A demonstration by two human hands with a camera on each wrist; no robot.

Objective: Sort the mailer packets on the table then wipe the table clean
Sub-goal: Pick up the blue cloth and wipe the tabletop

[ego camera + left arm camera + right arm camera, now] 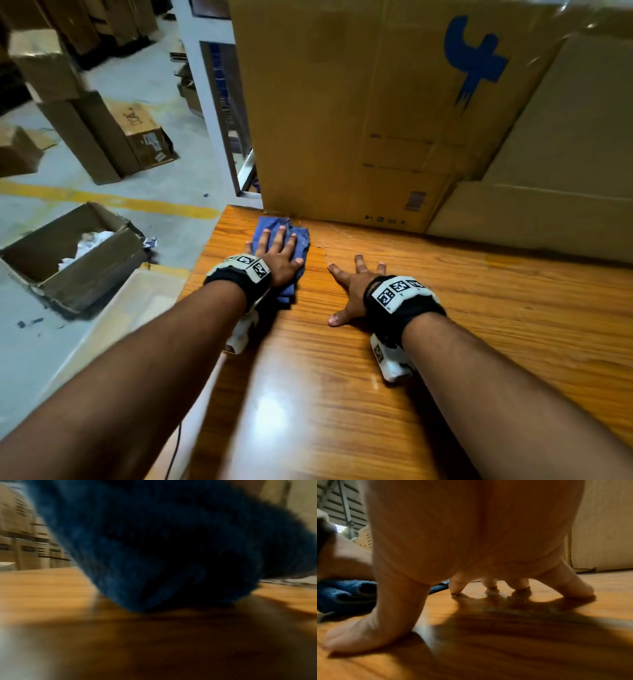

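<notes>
Glossy orange-brown wooden worktop nearest. Right hand on it, fingers spread wide, fingertips and thumb planted on wood. Just beside it, left hand flat, fingers straight, pressing folded blue terry cloth onto worktop. Beyond cloth, tall brown cardboard box with blue mark stands at worktop's far edge. No mailer packets visible on worktop.
</notes>
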